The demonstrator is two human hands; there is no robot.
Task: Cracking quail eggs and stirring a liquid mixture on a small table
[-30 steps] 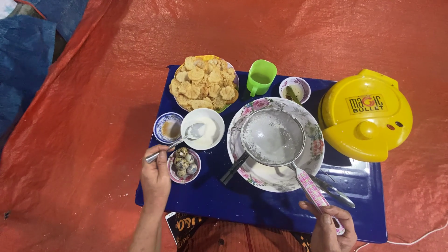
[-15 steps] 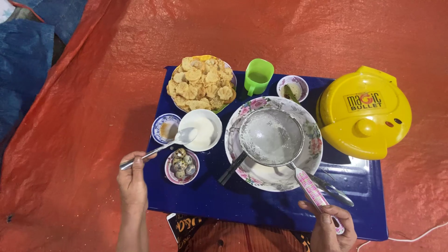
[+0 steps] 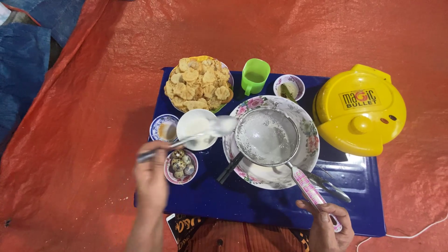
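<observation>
My left hand (image 3: pixel 151 175) grips a metal spoon (image 3: pixel 186 140) by its handle; its heaped bowl of white powder hovers between the white bowl (image 3: pixel 196 128) and the sieve. My right hand (image 3: pixel 326 228) holds the pink checked handle of a round metal sieve (image 3: pixel 266 137), dusted white inside, which rests over a large floral bowl (image 3: pixel 308 140). A small bowl of speckled eggs (image 3: pixel 180 165) sits just right of my left hand. Everything stands on a blue tray (image 3: pixel 261 205).
A plate of pale crackers (image 3: pixel 198 84), a green cup (image 3: pixel 255 75), two small sauce bowls (image 3: pixel 164 128) (image 3: pixel 289 86) and a yellow round appliance (image 3: pixel 359 109) share the tray. Orange tarpaulin (image 3: pixel 93 93) covers the floor; a white cable (image 3: pixel 420 232) runs at lower right.
My left hand took the spoon from the white bowl, drew back to the left, and now carries a heap of white powder to the right, toward the sieve. The right hand stayed on the sieve handle.
</observation>
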